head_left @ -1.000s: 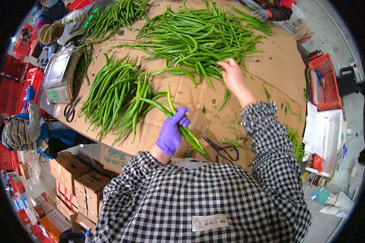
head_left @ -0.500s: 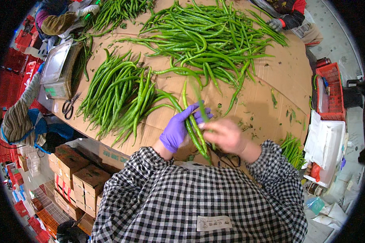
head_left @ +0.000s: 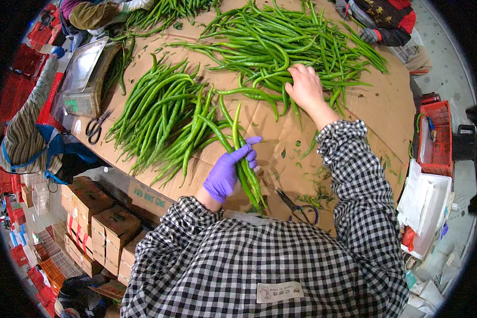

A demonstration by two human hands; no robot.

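My left hand (head_left: 229, 170), in a purple glove, is closed round a small bunch of long green chili peppers (head_left: 250, 185), their tips pointing up and away from me. My bare right hand (head_left: 306, 89) reaches to the near edge of a large heap of green chili peppers (head_left: 281, 40). Its thumb and fingers are apart over the peppers, and I see nothing gripped in it. A second pile of green chili peppers (head_left: 153, 111) lies left of my left hand, stems and tips roughly lined up. Black scissors (head_left: 298, 208) rest on the cardboard close to my body.
Cardboard (head_left: 360, 114) covers the table. Another pair of scissors (head_left: 96, 127) and a scale (head_left: 82, 79) are at the left edge. Co-workers' hands show at the far left and at the far right, where a grey glove (head_left: 369, 35) touches peppers. A red crate (head_left: 434, 139) stands right.
My right hand has left the peppers beside my left hand and moved forward to the large heap. My left hand keeps its bunch. The near scissors are now uncovered.
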